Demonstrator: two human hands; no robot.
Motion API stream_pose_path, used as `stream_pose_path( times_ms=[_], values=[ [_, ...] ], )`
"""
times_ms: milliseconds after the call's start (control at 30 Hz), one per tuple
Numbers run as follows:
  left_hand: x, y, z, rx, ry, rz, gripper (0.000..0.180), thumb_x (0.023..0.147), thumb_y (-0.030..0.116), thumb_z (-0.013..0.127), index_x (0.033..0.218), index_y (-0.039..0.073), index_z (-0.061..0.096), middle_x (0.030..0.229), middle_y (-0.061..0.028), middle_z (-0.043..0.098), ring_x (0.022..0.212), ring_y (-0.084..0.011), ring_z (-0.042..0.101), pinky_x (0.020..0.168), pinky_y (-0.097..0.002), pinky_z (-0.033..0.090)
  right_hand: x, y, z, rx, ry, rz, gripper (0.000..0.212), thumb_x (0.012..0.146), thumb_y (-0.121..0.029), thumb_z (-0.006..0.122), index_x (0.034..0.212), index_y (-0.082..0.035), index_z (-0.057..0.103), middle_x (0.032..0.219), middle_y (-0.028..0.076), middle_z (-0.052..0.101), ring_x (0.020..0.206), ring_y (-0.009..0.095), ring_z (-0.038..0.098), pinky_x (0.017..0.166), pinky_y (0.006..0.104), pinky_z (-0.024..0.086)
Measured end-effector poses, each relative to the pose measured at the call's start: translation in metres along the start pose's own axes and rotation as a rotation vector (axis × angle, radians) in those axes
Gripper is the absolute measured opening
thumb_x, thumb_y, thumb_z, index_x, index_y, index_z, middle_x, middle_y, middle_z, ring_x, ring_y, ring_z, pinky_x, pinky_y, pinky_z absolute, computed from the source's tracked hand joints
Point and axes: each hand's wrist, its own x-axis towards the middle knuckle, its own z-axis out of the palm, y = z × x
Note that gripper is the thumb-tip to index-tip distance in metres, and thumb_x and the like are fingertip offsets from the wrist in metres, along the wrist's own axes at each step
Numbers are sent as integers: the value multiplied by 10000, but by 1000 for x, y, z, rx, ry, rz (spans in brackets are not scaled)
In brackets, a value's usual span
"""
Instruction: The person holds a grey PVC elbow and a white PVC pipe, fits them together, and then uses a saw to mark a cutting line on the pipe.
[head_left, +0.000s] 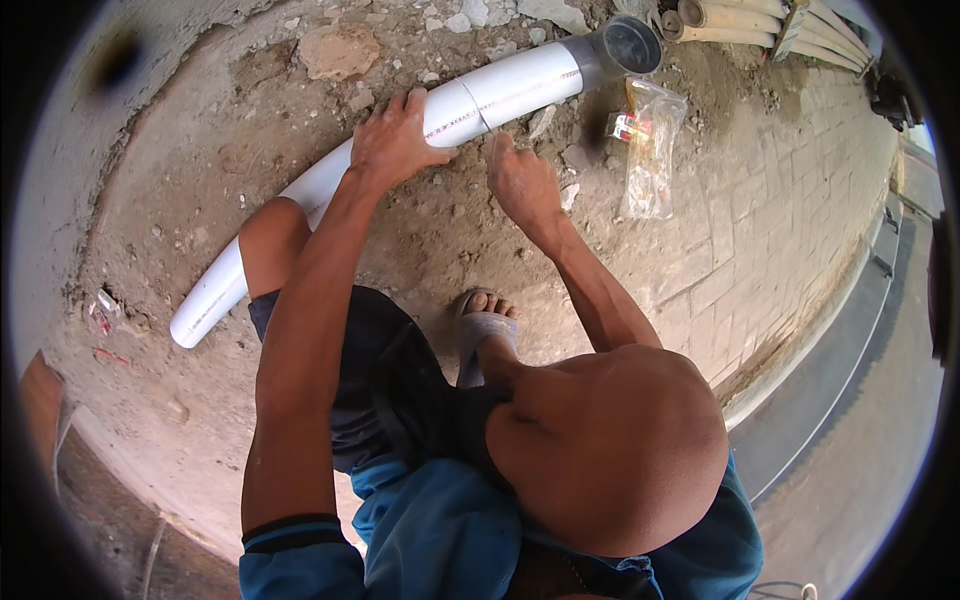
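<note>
A long white plastic pipe (530, 82) lies aslant on the dirt, with a grey pipe fitting (610, 52) at its far right end. My left hand (393, 140) grips the pipe from above, fingers over the far side and thumb on the near side. My right hand (525, 185) is closed just below the pipe, to the right of a thin dark line that runs across it. Whether that line is a cut or a thin strand, I cannot tell. What the right fingers hold is hidden. My left knee (272, 240) rests against or over the pipe.
A clear plastic bag (652, 150) with a small red and white pack lies right of my right hand. Bamboo poles (745, 22) are stacked at the far right. Broken rubble (338, 52) lies beyond the pipe. Paving (770, 220) spreads to the right, and a wall (70, 150) stands left.
</note>
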Motion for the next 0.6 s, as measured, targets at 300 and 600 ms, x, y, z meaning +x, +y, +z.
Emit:
stream_pose_path(
  times_ms=[300, 600],
  values=[
    [-5, -6, -1, -62, 50, 2, 897, 690, 545, 870, 1340, 52, 498, 1319, -215, 615, 1198, -435, 648, 1001, -553, 524, -35, -4, -20, -65, -84, 64, 226, 1063, -249, 507, 1044, -25, 529, 675, 271, 680, 615, 469, 700, 533, 554, 569],
    [-3, -11, -4, 4, -9, -7, 984, 697, 582, 852, 1451, 88, 459, 1374, -190, 600, 1235, -404, 638, 1011, -538, 524, -55, -12, -27, -79, -99, 96, 241, 1075, -275, 510, 988, -53, 541, 646, 246, 674, 586, 466, 687, 511, 557, 559]
  ],
)
